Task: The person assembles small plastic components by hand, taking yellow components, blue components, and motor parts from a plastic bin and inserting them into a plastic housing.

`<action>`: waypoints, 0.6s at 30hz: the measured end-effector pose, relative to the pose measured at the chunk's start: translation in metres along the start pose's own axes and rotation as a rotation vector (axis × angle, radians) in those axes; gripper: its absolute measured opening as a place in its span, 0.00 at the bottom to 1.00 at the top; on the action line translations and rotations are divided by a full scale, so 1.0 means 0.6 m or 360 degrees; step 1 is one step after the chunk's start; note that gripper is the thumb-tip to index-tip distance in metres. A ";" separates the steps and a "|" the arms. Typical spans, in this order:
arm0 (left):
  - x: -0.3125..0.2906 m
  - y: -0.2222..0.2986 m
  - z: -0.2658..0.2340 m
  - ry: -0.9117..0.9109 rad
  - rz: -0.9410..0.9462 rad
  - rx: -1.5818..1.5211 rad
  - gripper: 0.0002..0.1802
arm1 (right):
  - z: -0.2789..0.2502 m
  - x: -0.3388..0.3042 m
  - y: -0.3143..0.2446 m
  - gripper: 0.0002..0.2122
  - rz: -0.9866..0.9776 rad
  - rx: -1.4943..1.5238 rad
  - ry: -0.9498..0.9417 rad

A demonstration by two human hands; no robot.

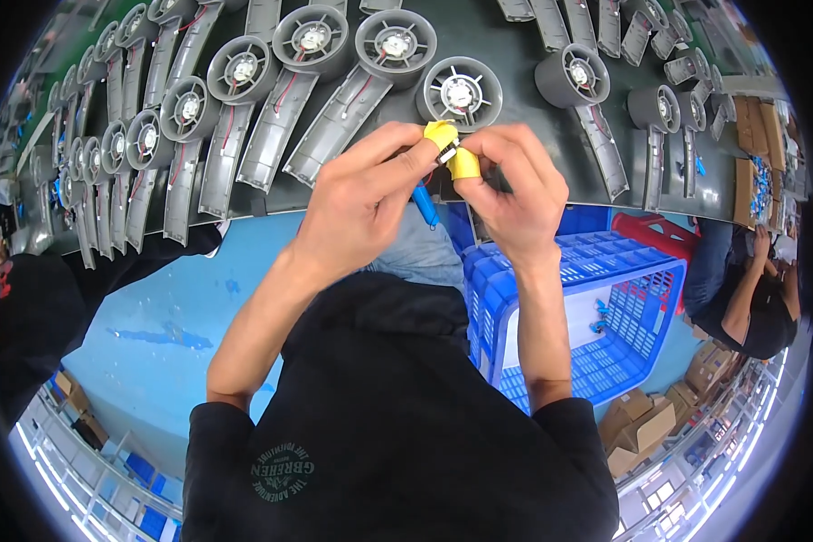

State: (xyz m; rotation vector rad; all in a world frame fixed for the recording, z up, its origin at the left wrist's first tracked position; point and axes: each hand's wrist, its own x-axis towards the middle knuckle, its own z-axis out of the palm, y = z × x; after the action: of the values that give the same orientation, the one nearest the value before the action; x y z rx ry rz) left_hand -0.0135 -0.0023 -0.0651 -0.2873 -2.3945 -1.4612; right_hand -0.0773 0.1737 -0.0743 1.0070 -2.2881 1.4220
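Head view: left hand [357, 194] and right hand [520, 191] pinch a small black-and-white part [447, 151]; slackened fingertips could drop it.

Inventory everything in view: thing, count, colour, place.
Table: one, dark green, ahead
Fan housings: over twenty, grey, across table
Small part: one, black-and-white, upper centre
Yellow patches: two, yellow, beside small part
Cylinder: one, blue, below small part
Crate: at least one, blue, right of centre
Red object: one, red, behind crate
Boxes: several, brown, right side
Floor: one, blue, below
Other people: at least two, dark-clothed, left and right edges
Shirt: one, black, lower centre
Left hand: one, bare, at small part
Right hand: one, bare, at small part
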 end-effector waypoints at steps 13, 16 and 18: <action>0.005 -0.009 -0.016 -0.0165 -0.0007 -0.0164 0.12 | -0.007 0.004 0.001 0.12 -0.0116 -0.0073 -0.0081; 0.008 -0.012 -0.013 -0.0125 -0.0017 -0.0175 0.12 | -0.008 0.007 -0.002 0.13 -0.0076 -0.0094 -0.0107; 0.009 -0.013 -0.011 -0.0080 -0.0007 -0.0177 0.11 | -0.010 0.007 -0.006 0.13 -0.0038 -0.0107 -0.0110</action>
State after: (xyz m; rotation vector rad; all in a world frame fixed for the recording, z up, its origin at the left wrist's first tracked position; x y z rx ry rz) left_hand -0.0201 -0.0118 -0.0665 -0.3490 -2.3579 -1.6100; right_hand -0.0784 0.1760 -0.0669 1.0754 -2.3476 1.3115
